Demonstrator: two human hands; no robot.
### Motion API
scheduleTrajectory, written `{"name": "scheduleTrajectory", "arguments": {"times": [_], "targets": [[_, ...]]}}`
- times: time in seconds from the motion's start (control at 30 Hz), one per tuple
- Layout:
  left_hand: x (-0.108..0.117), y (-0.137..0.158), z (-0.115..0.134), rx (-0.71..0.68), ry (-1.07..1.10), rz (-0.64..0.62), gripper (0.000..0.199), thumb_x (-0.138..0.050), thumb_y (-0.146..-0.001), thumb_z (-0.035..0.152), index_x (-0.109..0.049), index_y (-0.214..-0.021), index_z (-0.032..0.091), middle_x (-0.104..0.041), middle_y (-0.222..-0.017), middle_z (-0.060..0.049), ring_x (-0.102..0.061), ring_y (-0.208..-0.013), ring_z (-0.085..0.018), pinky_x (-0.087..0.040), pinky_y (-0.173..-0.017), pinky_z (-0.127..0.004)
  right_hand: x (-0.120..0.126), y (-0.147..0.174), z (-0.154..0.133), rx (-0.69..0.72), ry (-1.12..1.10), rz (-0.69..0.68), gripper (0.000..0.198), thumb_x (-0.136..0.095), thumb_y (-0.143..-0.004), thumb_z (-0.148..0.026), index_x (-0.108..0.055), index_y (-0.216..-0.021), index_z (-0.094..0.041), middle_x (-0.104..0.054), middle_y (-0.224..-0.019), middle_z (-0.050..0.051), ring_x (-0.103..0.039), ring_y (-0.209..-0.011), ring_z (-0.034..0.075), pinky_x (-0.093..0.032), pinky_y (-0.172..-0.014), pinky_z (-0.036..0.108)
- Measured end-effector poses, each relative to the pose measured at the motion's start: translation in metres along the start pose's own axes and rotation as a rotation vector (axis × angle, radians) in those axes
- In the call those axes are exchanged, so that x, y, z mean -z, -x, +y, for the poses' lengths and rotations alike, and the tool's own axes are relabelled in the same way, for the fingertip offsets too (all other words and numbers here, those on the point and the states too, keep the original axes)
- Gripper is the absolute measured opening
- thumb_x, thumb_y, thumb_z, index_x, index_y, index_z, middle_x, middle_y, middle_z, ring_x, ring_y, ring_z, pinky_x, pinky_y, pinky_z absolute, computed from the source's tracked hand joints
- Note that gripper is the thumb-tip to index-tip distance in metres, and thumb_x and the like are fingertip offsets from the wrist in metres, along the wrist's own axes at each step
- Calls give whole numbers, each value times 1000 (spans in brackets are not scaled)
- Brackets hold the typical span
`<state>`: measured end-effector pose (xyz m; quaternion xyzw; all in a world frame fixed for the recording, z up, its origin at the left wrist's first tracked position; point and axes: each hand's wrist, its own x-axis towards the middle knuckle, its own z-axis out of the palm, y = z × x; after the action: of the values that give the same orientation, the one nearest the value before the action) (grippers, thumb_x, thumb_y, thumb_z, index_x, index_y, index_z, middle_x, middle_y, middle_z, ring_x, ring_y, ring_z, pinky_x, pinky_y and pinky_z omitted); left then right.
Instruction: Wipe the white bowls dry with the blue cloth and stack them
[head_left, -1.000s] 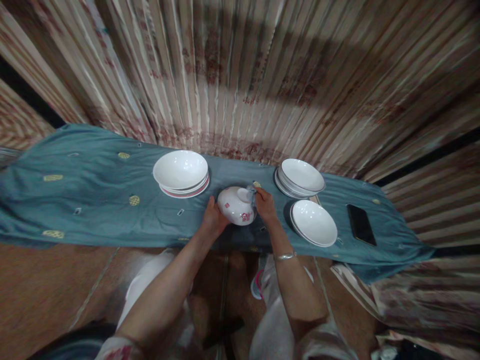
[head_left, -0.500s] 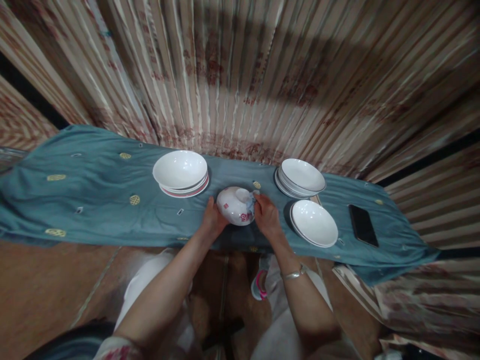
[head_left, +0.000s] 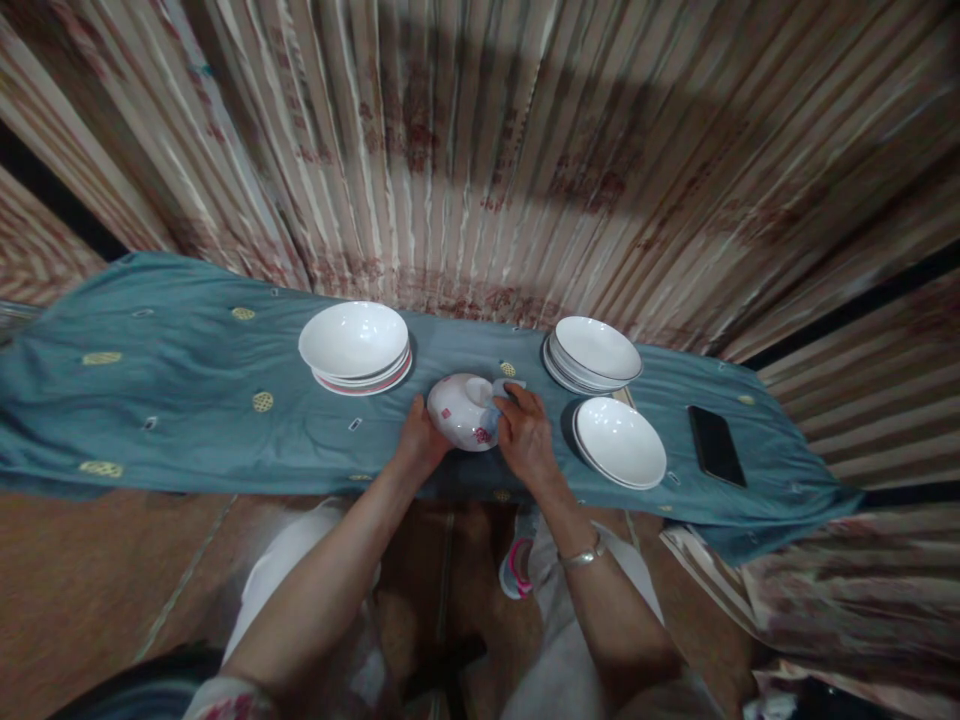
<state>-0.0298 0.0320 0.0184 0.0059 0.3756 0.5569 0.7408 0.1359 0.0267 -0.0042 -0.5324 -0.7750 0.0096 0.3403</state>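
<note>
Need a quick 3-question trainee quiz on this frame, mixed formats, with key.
1. True or false: the left hand and right hand both grip the upturned bowl.
2. What is pressed against the bowl by the right hand? A) cloth B) spoon C) phone
3. Fill in: the dark phone lies on the teal ____.

Key: 1 true; 2 A; 3 tablecloth.

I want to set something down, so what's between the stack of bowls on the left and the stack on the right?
In the head view, the upturned bowl held by both hands, plus bare blue cloth.
</note>
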Motion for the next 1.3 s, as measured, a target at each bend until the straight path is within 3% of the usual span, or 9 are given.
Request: {"name": "scheduleTrajectory", "arguments": {"times": [0.2, 0.47, 0.63, 0.87, 1.03, 1.3], "targets": [[-3, 3, -1, -12, 1, 9, 58, -19, -105, 42, -45, -148, 12, -70, -127, -14, -63, -122, -26, -46, -109, -43, -4, -4, -4, 17, -97, -13, 37, -47, -85, -8, -75, -105, -19, -63, -131, 12, -57, -118, 27, -48, -106, 45], [-5, 4, -1, -11, 4, -15, 57, -16, -105, 40, -48, -146, 14, -74, -118, -12, -66, -117, -26, -48, -107, -43, -9, -13, -7, 24, -136, -105, 38, -48, -86, -11, -75, -111, -18, -59, -140, 13, -53, -126, 28, -43, -111, 47], [-5, 5, -2, -28, -31, -2, 57, -17, -105, 39, -49, -146, 14, -74, -120, -11, -64, -122, -25, -46, -109, -40, -11, -17, -13, 6, -77, -169, 42, -49, -87, -12, -73, -121, -18, -53, -147, 12, -46, -136, 28, -35, -118, 47], [0, 1, -3, -30, -2, -28, 57, -20, -105, 39, -44, -149, 11, -67, -133, -15, -66, -117, -25, -50, -106, -40, -7, -23, -23, -73, -6, -287, 52, -46, -87, -6, -67, -132, -20, -44, -155, 13, -37, -145, 29, -36, -118, 47], [-4, 2, -4, -3, 3, 10, 55, -18, -105, 39, -48, -145, 17, -67, -134, -11, -64, -121, -24, -50, -106, -37, -10, -28, -20, -70, -8, -286, 51, -48, -87, -7, -68, -131, -23, -48, -152, 10, -39, -143, 28, -38, -117, 47], [-12, 11, -3, -10, -30, 10, 59, -18, -105, 39, -46, -147, 10, -67, -133, -16, -61, -125, -26, -48, -109, -42, -12, -37, -13, -79, 9, -283, 47, -46, -90, -8, -69, -129, -21, -53, -147, 14, -47, -137, 29, -42, -114, 50]]}}
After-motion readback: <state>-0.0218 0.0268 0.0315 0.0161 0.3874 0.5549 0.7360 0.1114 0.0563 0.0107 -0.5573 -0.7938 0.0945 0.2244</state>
